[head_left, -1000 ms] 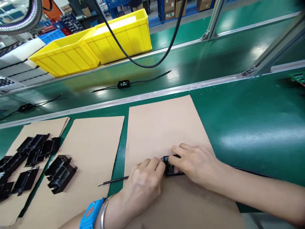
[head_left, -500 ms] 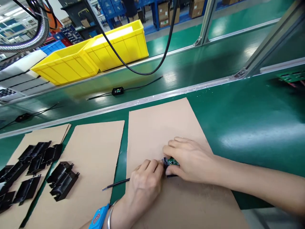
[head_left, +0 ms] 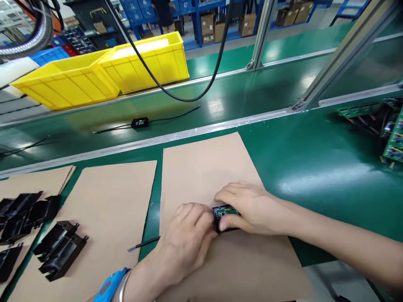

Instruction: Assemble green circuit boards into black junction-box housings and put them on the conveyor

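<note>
A small black plastic case (head_left: 217, 219) with a green circuit board (head_left: 224, 211) in it rests on the cardboard sheet. My right hand (head_left: 244, 207) grips its right end, thumb across the near side and fingers over the far side. At the left end, my left hand (head_left: 190, 235) has its fingers curled close around the black cable (head_left: 147, 243); their tips are hidden. The cable's stripped end sticks out left of that hand. Two empty black case shells (head_left: 61, 249) lie side by side on the middle cardboard.
More black shells (head_left: 23, 216) lie on the left cardboard (head_left: 47, 178). A blue object (head_left: 110, 286) is beside my left wrist. Behind the metal rail (head_left: 189, 133) lie a wired case (head_left: 140, 122) and yellow bins (head_left: 151, 63). A black cable loop hangs above; circuit boards (head_left: 395, 140) stand right.
The circuit board, earlier raised at the case's left end, now lies flatter inside the case walls. Both hands stay around it. The view has shifted a little to the right.
</note>
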`<state>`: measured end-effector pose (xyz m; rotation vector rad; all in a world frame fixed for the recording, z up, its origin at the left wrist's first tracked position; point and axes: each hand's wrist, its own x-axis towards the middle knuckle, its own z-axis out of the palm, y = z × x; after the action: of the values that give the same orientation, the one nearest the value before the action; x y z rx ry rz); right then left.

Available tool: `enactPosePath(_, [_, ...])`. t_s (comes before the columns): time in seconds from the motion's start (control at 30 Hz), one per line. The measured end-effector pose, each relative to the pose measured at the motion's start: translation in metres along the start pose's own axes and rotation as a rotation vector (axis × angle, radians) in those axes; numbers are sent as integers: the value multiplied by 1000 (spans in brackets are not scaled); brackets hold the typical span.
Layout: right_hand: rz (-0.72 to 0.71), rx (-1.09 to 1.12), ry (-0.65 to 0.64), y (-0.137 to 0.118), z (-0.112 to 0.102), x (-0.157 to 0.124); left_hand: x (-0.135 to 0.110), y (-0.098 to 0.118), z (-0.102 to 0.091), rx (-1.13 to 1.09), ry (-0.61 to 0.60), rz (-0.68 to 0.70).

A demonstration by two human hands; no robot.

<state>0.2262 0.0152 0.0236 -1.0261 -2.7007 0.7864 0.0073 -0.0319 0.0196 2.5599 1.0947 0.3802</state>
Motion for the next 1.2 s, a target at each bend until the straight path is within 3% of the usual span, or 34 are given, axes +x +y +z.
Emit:
enactPosePath(0.13, [62,-7,-5,1,2,-25,4,7,7,62,-65,308])
enactPosePath(0.27, [101,30,-14,4,11,-28,7,-1,18,272,-58,418])
enactPosePath(0.6, [103,126,-36,8,2,-30,8,-8,17,240,-73,377])
enactPosePath(0.83, [328,214,-16,20,-11,-64,12,-3,21,228,-84,393])
enactPosePath(1.0, [229,121,-18,11,-6,-51,12,0,20,196,-119,341])
enactPosePath(1.2, [152,124,-177,17,-15,-30,12,2,22,200,-123,325])
